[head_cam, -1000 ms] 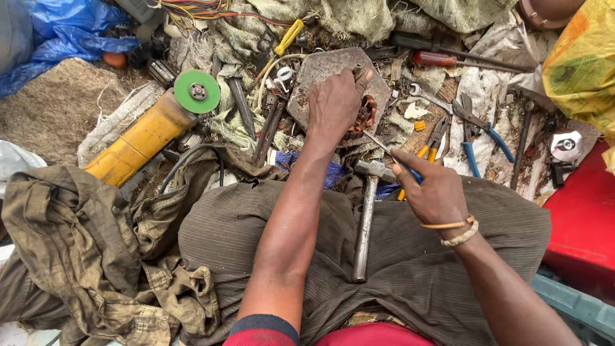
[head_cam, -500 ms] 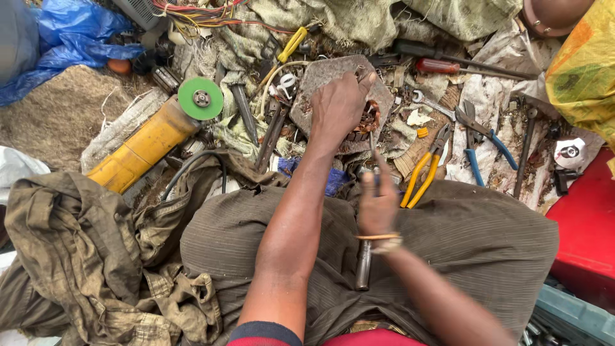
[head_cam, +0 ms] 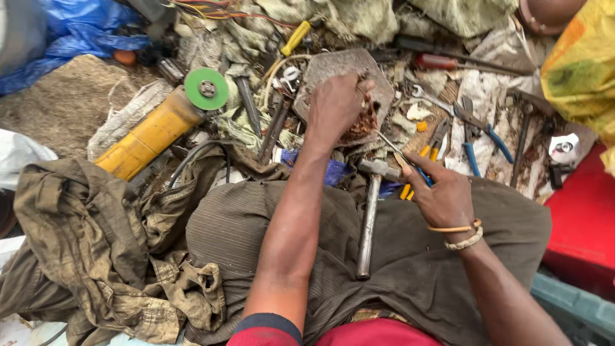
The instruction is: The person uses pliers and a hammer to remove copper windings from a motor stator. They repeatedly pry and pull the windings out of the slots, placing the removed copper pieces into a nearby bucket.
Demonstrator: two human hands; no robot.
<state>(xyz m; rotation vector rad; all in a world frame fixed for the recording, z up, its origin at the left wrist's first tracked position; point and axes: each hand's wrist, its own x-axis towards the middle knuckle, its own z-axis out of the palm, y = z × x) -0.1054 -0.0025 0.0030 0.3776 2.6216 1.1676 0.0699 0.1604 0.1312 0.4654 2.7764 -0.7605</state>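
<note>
Rusty stuff in the middle: coppery-brown tangle (head_cam: 364,123) sitting on a flat grey metal plate (head_cam: 346,67), looks like wire or shavings, too blurry to say which.
Left hand: left hand (head_cam: 334,106) is curled down on that plate, fingers bent into the rusty tangle and gripping it, arm stretched straight out over the lap.
Right hand: right hand (head_cam: 442,195) is closed around a thin screwdriver (head_cam: 398,152) with a blue handle, pinched between thumb and fingers, the shaft pointing up-left with its tip just at the edge of the plate near the tangle. Two bangles (head_cam: 462,234) on that wrist.
Between the hands: hammer (head_cam: 369,211) lying on the lap, head away from the body, metal handle running back toward the person. Neither hand touches it.
Lap: brown ribbed cloth (head_cam: 243,230) stretched over the knees, red shirt edge at the bottom.
Right of the plate: yellow-handled pliers (head_cam: 428,157) just beside the right hand, blue-handled pliers (head_cam: 483,138) a bit further, a red-handled screwdriver (head_cam: 442,62) above them, spanners and bits all over the dirty rags.
Left side: yellow angle grinder (head_cam: 154,131) with a green disc (head_cam: 206,88), lying tilted on the ground, well apart from both hands. Crumpled olive clothing (head_cam: 83,243) below it.
Far corners: blue plastic sheet (head_cam: 83,29) top left, red box (head_cam: 586,224) at the right edge.
</note>
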